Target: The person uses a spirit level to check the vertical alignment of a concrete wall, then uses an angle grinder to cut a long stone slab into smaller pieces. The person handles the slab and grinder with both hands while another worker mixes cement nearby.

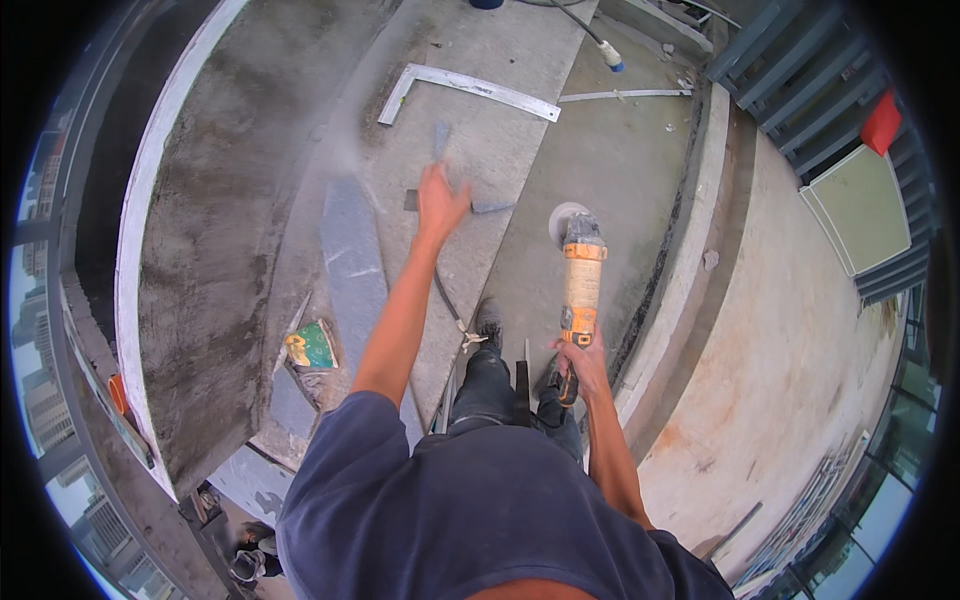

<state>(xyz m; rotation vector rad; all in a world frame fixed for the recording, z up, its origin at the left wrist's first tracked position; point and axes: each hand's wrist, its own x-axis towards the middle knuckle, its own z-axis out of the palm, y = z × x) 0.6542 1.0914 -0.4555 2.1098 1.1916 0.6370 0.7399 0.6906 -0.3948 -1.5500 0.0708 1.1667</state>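
Gripping angle grinder in right hand. Got left hand by grey strip, near L-shaped square; can't tell its grip

The head camera looks steeply down from above the person's shirt, which is nearest the lens and fills the bottom middle. Upright and unmirrored, the view faces ahead along the floor, which runs out of sight at the top. The left hand and right hand come at middle range, with the floor farther below. The wide fisheye bows the wall's white edge at left and reaches distant buildings near the left rim.
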